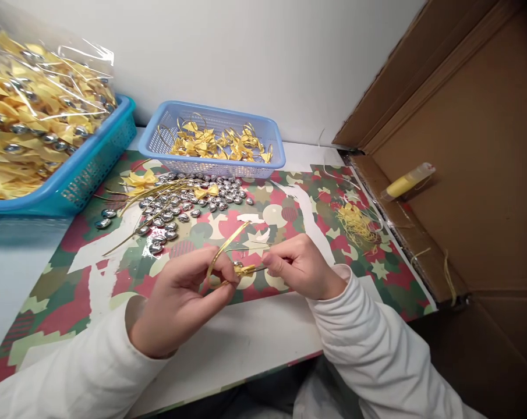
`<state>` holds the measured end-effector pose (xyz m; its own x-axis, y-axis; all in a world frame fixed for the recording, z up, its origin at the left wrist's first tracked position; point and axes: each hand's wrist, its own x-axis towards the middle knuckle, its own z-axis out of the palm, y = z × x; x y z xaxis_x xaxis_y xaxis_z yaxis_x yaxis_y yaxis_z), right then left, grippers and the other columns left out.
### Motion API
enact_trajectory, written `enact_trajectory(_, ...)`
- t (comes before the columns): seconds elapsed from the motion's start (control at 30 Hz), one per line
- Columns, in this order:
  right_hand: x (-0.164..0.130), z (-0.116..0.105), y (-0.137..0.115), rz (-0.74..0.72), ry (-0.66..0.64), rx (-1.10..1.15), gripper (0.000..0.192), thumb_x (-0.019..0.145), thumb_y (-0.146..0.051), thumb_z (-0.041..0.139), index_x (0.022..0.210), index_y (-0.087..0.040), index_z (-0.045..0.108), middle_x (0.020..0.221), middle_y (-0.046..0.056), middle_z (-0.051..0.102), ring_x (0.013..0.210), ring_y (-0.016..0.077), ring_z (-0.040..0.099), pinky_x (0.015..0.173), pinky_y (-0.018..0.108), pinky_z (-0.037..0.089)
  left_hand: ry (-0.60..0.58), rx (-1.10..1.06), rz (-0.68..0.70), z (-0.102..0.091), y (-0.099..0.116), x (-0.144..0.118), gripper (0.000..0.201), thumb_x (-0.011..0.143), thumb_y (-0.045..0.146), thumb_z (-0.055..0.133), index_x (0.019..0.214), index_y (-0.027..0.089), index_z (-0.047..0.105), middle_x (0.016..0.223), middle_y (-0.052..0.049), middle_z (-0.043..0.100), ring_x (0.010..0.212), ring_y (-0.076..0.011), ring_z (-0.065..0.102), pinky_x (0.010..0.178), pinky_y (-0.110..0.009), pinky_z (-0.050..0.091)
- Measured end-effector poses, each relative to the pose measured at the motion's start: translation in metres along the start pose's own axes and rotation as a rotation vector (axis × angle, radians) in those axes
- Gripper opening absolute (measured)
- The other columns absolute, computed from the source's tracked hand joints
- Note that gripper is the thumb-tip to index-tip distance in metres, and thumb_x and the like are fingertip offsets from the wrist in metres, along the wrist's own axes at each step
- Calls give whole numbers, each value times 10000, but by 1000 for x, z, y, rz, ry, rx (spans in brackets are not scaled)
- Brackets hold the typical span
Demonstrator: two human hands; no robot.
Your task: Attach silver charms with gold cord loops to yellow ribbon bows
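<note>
Between the thumb and fingers of my left hand (184, 297) is pinched a curved gold cord (223, 249). A small yellow ribbon bow (247, 270) with a silver bead (237, 263) sits at those fingertips. My right hand (304, 265) is closed just right of the bow, its thumb and forefinger on a thin, needle-like dark strand (260, 269) that reaches to the bow. A fine thread (248, 249) runs between the hands above it. Behind them lie many loose silver beads (171, 210), several gold cords (158, 191) and yellow bows (207, 191).
A blue basket (211, 161) at the back holds yellow bows on gold loops. At left, a larger blue basket (92, 169) carries a clear bag (40, 110) of bows and beads. Yellow threads (357, 224) lie at right, near a cardboard wall (464, 128) with a yellow thread spool (407, 181).
</note>
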<state>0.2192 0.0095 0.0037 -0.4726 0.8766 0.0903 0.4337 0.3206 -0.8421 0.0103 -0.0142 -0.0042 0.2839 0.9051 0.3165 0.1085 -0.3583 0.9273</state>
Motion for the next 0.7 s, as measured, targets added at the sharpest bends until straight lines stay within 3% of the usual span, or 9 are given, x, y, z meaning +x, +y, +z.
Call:
enact_trajectory(0.3,3,5,6,102,-45,206,664,894,-682,416,461,-193,297,470,-35,300,483,75,261,476,256,187,-12,-76,14,-2,0,-1,184,779,63,578,734,240,600,629,35,597,581,-128,543,536,-229,432)
enact_trajectory(0.6,3,6,7,132,-50,247,662,840,-667,549,451,-180,327,470,-50,255,487,64,227,470,259,175,0,-87,-9,0,2,1,198,762,42,565,716,231,605,630,30,607,584,-118,548,533,-206,447)
enact_trajectory(0.7,3,5,7,153,15,342,664,822,-721,521,462,-182,375,473,-43,294,480,71,268,461,251,212,8,-87,-26,-1,2,0,194,758,46,572,701,229,604,633,30,606,584,-111,549,537,-196,451)
